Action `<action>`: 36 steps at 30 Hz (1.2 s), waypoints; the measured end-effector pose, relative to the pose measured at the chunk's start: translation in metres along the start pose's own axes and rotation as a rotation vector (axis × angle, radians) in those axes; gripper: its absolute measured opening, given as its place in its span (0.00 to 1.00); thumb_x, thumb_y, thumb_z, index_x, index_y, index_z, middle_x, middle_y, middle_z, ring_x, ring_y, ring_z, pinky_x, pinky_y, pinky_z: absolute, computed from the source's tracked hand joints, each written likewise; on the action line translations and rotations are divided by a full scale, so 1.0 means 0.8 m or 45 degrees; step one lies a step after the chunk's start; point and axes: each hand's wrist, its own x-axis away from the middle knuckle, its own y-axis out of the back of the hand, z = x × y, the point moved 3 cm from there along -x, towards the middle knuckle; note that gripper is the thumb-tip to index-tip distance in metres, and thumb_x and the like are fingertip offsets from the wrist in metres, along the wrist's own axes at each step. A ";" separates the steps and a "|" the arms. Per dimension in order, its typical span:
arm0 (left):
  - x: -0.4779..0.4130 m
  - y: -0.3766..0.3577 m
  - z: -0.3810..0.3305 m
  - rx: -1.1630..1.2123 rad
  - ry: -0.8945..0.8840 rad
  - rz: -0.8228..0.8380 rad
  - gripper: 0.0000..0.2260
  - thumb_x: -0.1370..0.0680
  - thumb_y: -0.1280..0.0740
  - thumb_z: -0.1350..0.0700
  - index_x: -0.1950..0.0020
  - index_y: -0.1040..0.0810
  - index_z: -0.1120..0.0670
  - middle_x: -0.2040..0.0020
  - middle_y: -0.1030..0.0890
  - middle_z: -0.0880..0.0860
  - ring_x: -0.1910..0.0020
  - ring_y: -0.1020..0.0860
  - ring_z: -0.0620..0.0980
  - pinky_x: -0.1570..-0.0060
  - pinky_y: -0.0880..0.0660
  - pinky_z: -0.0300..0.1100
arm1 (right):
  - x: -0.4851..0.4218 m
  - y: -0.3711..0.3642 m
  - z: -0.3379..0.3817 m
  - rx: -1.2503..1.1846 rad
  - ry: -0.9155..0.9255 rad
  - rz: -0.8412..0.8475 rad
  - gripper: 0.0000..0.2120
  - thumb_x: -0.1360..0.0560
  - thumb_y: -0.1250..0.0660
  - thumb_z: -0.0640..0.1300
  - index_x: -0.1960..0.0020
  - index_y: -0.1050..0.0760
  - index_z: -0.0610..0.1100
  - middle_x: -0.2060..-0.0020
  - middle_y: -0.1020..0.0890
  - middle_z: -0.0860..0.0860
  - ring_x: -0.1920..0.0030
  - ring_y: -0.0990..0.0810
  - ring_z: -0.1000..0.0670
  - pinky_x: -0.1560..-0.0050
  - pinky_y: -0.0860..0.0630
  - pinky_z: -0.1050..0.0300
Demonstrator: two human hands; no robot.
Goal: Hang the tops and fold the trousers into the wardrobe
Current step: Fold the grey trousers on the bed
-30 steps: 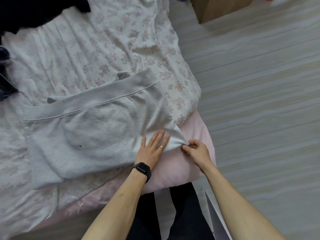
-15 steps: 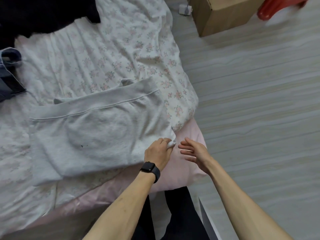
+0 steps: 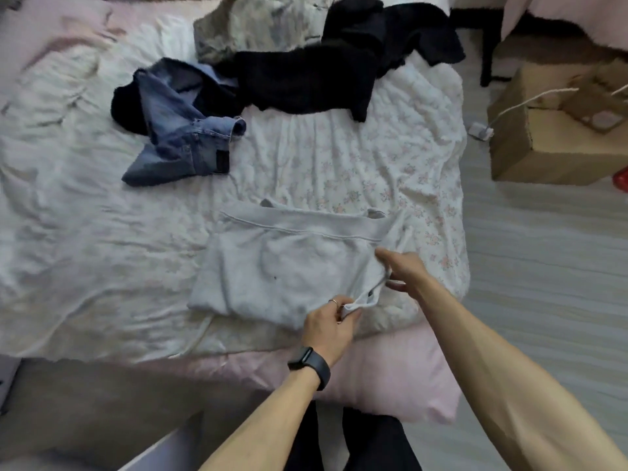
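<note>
Light grey trousers (image 3: pixel 285 266) lie folded on the floral bedsheet (image 3: pixel 339 171) near the bed's front right corner. My left hand (image 3: pixel 331 322), with a dark watch on the wrist, pinches the near right corner of the trousers. My right hand (image 3: pixel 402 270) grips the same edge a little farther up, thumb on top and fingers under the cloth. Blue jeans (image 3: pixel 183 144) lie crumpled farther back on the bed. A black top (image 3: pixel 326 69) is spread behind them, and a pale patterned garment (image 3: pixel 251 25) lies at the head end.
A cardboard box (image 3: pixel 550 141) with a white cable and plug (image 3: pixel 481 130) stands on the striped floor to the right. A red object (image 3: pixel 622 178) peeks out beside it. A pink mattress edge (image 3: pixel 390 375) runs below the sheet. Dark furniture legs (image 3: pixel 489 45) stand at the back right.
The view has tilted up, showing more of the bed. My left hand closed on the trousers' corner. My right hand let go, then took the edge farther up.
</note>
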 end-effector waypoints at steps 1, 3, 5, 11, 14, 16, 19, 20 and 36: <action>-0.003 0.012 0.004 0.010 0.025 -0.014 0.09 0.26 0.28 0.41 0.48 0.20 0.41 0.71 0.24 0.37 0.65 0.24 0.41 0.66 0.32 0.29 | -0.002 -0.007 0.010 -0.006 0.000 -0.051 0.17 0.29 0.26 0.48 0.44 0.22 0.41 0.50 0.17 0.45 0.55 0.16 0.47 0.67 0.21 0.58; -0.009 0.048 0.020 0.053 0.069 -0.044 0.08 0.26 0.28 0.42 0.49 0.18 0.43 0.70 0.24 0.38 0.63 0.23 0.43 0.63 0.28 0.35 | -0.003 -0.034 0.031 0.025 0.018 -0.127 0.16 0.29 0.29 0.43 0.44 0.22 0.38 0.51 0.18 0.43 0.57 0.17 0.46 0.69 0.23 0.59; -0.014 0.074 0.033 0.074 0.089 -0.046 0.07 0.24 0.30 0.43 0.49 0.18 0.43 0.70 0.24 0.39 0.65 0.24 0.42 0.63 0.30 0.35 | -0.002 -0.051 0.047 0.045 0.042 -0.216 0.18 0.30 0.31 0.45 0.44 0.23 0.37 0.50 0.19 0.42 0.56 0.18 0.45 0.69 0.22 0.58; -0.041 0.185 0.115 0.203 0.244 -0.230 0.07 0.22 0.32 0.43 0.50 0.20 0.45 0.65 0.20 0.42 0.63 0.22 0.40 0.66 0.31 0.28 | 0.026 -0.180 0.115 0.364 0.423 -0.365 0.17 0.28 0.34 0.58 0.47 0.27 0.47 0.56 0.19 0.46 0.53 0.19 0.40 0.53 0.18 0.44; -0.054 0.237 0.188 0.186 0.414 -0.294 0.10 0.20 0.36 0.40 0.51 0.20 0.45 0.63 0.20 0.42 0.58 0.20 0.47 0.60 0.23 0.41 | 0.035 -0.285 0.138 0.641 0.566 -0.300 0.12 0.25 0.34 0.56 0.54 0.30 0.47 0.63 0.22 0.50 0.56 0.20 0.39 0.58 0.25 0.49; -0.062 0.259 0.235 0.132 0.526 -0.292 0.12 0.20 0.38 0.39 0.50 0.20 0.45 0.61 0.20 0.43 0.58 0.21 0.49 0.62 0.24 0.43 | 0.030 -0.346 0.143 0.853 0.611 -0.265 0.12 0.24 0.35 0.54 0.51 0.29 0.44 0.62 0.21 0.49 0.53 0.20 0.38 0.58 0.31 0.51; -0.084 0.280 0.301 0.028 0.714 -0.241 0.16 0.19 0.41 0.37 0.46 0.19 0.45 0.53 0.18 0.48 0.55 0.22 0.52 0.62 0.29 0.42 | 0.006 -0.432 0.143 1.060 0.626 -0.215 0.18 0.23 0.36 0.55 0.43 0.27 0.41 0.50 0.18 0.42 0.46 0.20 0.37 0.54 0.31 0.52; -0.093 0.284 0.315 -0.015 0.749 -0.229 0.17 0.19 0.42 0.38 0.45 0.19 0.46 0.51 0.17 0.50 0.55 0.21 0.53 0.62 0.29 0.42 | -0.001 -0.453 0.143 1.124 0.627 -0.214 0.19 0.22 0.36 0.56 0.41 0.28 0.41 0.49 0.18 0.42 0.46 0.20 0.37 0.54 0.30 0.52; -0.166 0.292 0.419 -0.270 0.767 0.326 0.14 0.21 0.39 0.51 0.36 0.25 0.49 0.38 0.24 0.49 0.46 0.21 0.54 0.56 0.24 0.45 | -0.041 -0.557 0.083 1.069 0.489 0.110 0.16 0.21 0.35 0.54 0.38 0.22 0.45 0.49 0.16 0.49 0.51 0.17 0.50 0.52 0.23 0.58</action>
